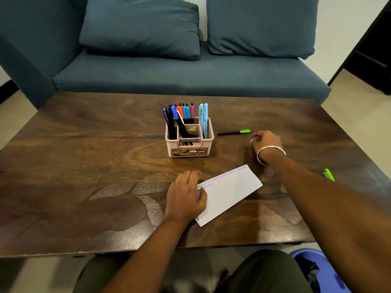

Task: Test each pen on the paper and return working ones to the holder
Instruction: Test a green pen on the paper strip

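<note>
We look down on a dark wooden table where a pen check is under way. The left hand lies flat on the near-left end of the white paper, fingers straight and close together, thumb resting on the sheet — pressing it to the wood rather than gripping it. A row of small blue scribbles runs along the paper's far edge.

The right hand, a silver bangle at its wrist, is reached out past the paper's far-right corner with its fingers loosely curled. We see nothing held in it; its fingertips sit just beside the green cap end of a black pen that lies flat on the table, and we cannot tell whether they touch it.

That pen lies just to the right of the pink holder, which stands upright near the table's middle, beyond the paper. Its compartments are crowded: dark blue pens on the left, a bunch with orange, blue, teal and pink caps at the back, two pale blue pens on the right.

A second green pen lies well apart, near the table's right edge, partly hidden by the right forearm.

Behind the table stands a blue sofa with two cushions — and at lower right, part of a purple tub.
</note>
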